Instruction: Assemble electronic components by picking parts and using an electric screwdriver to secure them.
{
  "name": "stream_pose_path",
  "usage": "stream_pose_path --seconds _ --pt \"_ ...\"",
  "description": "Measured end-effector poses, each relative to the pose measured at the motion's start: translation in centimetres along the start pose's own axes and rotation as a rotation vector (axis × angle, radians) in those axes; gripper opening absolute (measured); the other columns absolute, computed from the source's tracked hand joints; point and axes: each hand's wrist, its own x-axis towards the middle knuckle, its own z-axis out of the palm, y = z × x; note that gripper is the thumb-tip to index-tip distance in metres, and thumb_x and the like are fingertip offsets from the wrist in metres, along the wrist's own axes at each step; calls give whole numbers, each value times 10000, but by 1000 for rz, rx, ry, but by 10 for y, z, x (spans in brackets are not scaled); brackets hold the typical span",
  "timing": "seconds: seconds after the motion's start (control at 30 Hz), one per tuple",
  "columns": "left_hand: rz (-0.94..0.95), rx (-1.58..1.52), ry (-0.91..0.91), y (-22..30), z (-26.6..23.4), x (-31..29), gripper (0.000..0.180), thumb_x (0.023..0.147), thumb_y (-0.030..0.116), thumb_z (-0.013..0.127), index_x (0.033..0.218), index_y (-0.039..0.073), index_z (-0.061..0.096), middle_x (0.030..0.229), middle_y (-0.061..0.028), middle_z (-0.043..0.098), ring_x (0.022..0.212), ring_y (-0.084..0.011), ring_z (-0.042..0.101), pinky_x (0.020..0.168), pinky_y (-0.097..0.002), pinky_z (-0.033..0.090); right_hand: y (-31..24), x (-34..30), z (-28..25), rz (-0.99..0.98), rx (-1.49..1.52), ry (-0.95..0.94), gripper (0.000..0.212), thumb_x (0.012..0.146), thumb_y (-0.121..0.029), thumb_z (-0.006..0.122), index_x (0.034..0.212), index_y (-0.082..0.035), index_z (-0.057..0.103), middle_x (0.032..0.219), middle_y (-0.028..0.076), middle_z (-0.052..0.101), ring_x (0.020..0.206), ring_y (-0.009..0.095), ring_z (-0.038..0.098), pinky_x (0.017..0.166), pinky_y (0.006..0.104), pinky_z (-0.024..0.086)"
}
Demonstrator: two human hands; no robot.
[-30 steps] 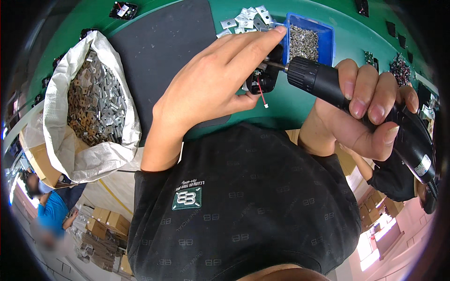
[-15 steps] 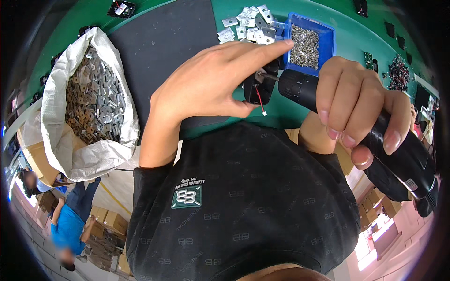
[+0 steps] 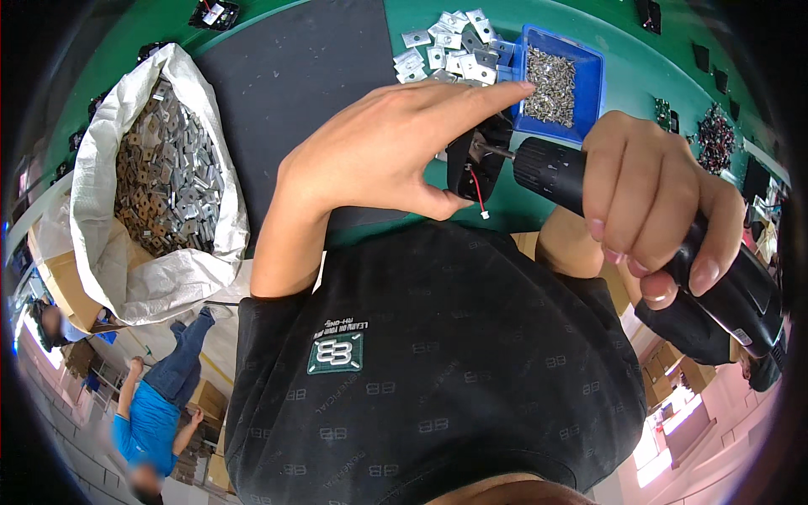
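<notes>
My left hand (image 3: 383, 151) is closed round a small black plastic housing (image 3: 465, 168), thumb on its near end and index finger stretched past its far end. From the housing hangs a short red wire (image 3: 480, 192) with a white connector. My right hand (image 3: 656, 194) grips a black cordless screwdriver (image 3: 551, 172) by its body, the chuck turned left toward the housing. The driver's thin bit (image 3: 497, 151) reaches into the open side of the housing. Whether a screw sits at the bit's tip is hidden.
Beyond my hands stands a blue bin (image 3: 598, 93) of small screws, with loose metal plates (image 3: 446, 50) beside it. A white sack (image 3: 93, 194) full of metal pieces is at left, next to a dark mat (image 3: 286, 84). Behind, a person in blue (image 3: 156, 412) stands near cartons.
The housing and driver have shifted slightly right and nearer to me, and more of the bit shows between them. The person in blue has moved to the right.
</notes>
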Motion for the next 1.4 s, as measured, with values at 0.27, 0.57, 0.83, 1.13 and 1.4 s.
stream_pose_path --seconds 0.27,0.57,0.83,1.13,1.4 --pt "-56 40 9 -34 -10 8 731 577 193 727 1257 64 492 1176 -157 569 1072 -308 565 925 -377 435 -26 -4 -6 -61 6 58 353 719 -97 777 1013 -229 632 734 -29 632 622 60 614 589 163 493" --pt "-398 304 490 -118 -83 36 698 656 141 736 1266 7 425 1222 -202 503 1116 -320 515 924 -372 429 -11 -39 -30 -137 -688 955 420 760 -27 529 1165 22 432 675 128 550 554 224 511 593 421 471" --pt "-384 642 599 -139 -88 22 759 665 155 739 1309 0 370 1179 -242 529 1136 -375 492 976 -393 385 17 -44 -51 -91 -753 1161 405 763 -19 557 1150 28 445 678 95 530 583 206 493 615 424 447" --pt "-394 410 393 -65 -4 0 272 731 194 698 946 43 628 873 -115 611 838 -305 588 756 -378 482 29 -44 -56 -75 -752 1160 391 765 -11 534 1145 23 444 683 98 535 595 206 497 628 430 453" --pt "-348 359 300 -63 10 -3 173 719 83 681 862 13 613 845 -132 604 823 -313 589 735 -378 472 -8 -38 -34 -149 -535 1068 435 778 -101 541 1199 -62 438 726 59 517 615 180 458 639 397 399"
